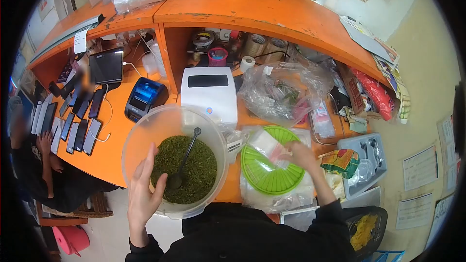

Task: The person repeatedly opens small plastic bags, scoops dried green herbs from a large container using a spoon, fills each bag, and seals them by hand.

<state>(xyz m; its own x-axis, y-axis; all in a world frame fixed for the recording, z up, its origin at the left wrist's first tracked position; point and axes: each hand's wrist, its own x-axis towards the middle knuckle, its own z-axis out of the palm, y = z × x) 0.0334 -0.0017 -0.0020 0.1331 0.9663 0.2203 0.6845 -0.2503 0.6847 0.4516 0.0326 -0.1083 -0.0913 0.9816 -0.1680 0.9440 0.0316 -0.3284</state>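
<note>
A large translucent tub [130,150] holds chopped green leaves [199,162], with a dark spoon [183,162] standing in them. My left hand [145,187] is at the tub's near left side, fingers apart and thumb over the rim, gripping nothing. To the right of the tub, a round green basket [252,177] rests on clear plastic bags [264,204]. In the basket lie clear plastic packets [264,144]. My right hand [301,156] reaches over the basket's right side, its fingers pinched at the edge of the packets; what exactly they hold is too small to tell.
Behind the tub stand a white machine [208,97] and a blue-black printer [144,99]. Several phones [92,136] lie at the left, beside a seated person [34,165]. A grey cutlery tray [376,179] and a colourful packet [341,162] are at the right.
</note>
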